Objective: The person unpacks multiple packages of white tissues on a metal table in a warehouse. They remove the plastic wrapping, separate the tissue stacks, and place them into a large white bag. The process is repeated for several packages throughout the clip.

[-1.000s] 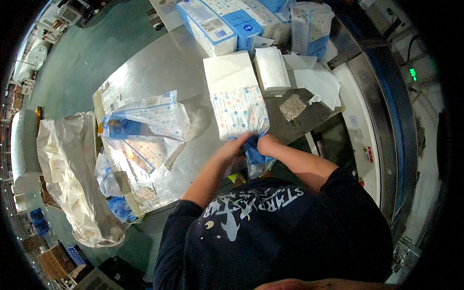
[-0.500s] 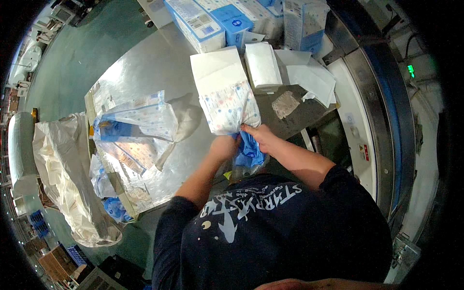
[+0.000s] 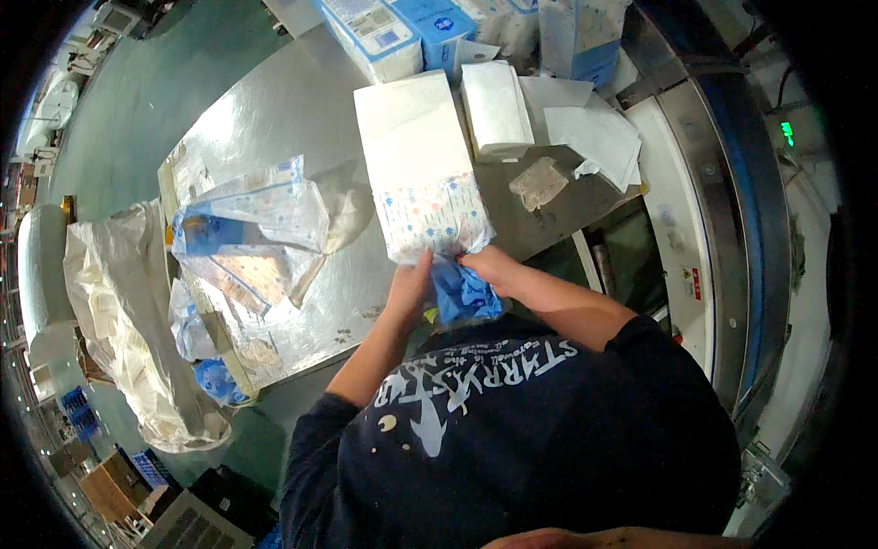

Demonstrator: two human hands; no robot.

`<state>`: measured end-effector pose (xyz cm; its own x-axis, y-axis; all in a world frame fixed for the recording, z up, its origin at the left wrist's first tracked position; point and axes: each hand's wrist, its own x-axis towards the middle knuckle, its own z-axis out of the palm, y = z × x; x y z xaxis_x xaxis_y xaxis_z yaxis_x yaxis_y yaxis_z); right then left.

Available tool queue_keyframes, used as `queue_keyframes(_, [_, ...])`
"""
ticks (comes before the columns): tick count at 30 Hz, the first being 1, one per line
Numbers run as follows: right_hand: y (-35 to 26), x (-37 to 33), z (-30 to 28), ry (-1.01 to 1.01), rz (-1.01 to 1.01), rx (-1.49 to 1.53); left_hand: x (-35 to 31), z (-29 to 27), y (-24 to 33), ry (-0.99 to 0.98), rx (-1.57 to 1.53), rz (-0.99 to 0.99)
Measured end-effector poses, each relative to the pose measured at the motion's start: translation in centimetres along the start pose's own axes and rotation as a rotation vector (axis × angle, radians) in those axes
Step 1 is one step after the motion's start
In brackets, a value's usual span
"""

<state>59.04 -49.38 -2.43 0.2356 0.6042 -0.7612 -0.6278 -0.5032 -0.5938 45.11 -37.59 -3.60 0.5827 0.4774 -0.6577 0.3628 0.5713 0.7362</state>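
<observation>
A tall white stack of folded paper or pads (image 3: 412,123) lies on the metal table in front of me, its far part bare. Its near part sits inside a thin printed plastic bag (image 3: 437,209) with small blue and pink marks. The bag's blue end (image 3: 465,288) hangs bunched over the near table edge, against my shirt. My left hand (image 3: 413,277) grips the bag at the stack's near left corner. At the near right corner, my right hand (image 3: 487,265) pinches the gathered plastic. Some fingertips are hidden by the film.
A second white stack (image 3: 496,110) and loose white sheets (image 3: 594,137) lie to the right, near a crumpled clear scrap (image 3: 540,185). Filled blue-white packs (image 3: 375,37) line the far edge. Empty printed bags (image 3: 251,233) lie left, beside a large white sack (image 3: 137,320). Machinery (image 3: 681,210) borders the right.
The bag has slid toward me along the white stack, so more of the stack is bare. My left hand has moved up beside the bag's near corner.
</observation>
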Motion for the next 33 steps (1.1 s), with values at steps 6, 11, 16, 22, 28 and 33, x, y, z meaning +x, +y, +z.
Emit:
queue_keyframes(6, [-5.3, -1.4, -0.8, -0.104, 0.169, -0.745, -0.7, 2.5, 2.4, -0.012, 0.300, 0.196])
queue_keyframes(11, [-5.7, -3.3, -3.5, 0.035, 0.182, -0.148, -0.4, 2.2, 1.5, -0.050, 0.278, 0.183])
queue_keyframes(16, [-2.9, -1.4, -1.7, -0.017, 0.019, 0.448, -1.1, 2.6, 4.7, -0.340, 0.935, 0.065])
queue_keyframes(22, [1.0, 0.3, -1.1, 0.025, 0.075, 0.346, -0.6, 2.6, 6.8, -0.594, 1.179, 0.064])
queue_keyframes(28, [6.3, 2.6, -2.8, -0.038, -0.042, -0.703, -4.4, 1.5, 5.2, 0.051, 0.247, -0.188])
queue_keyframes(33, [-8.5, -6.4, 0.4, -0.372, -0.064, -1.689, -2.1, 1.1, 2.7, 0.043, 0.379, -0.001])
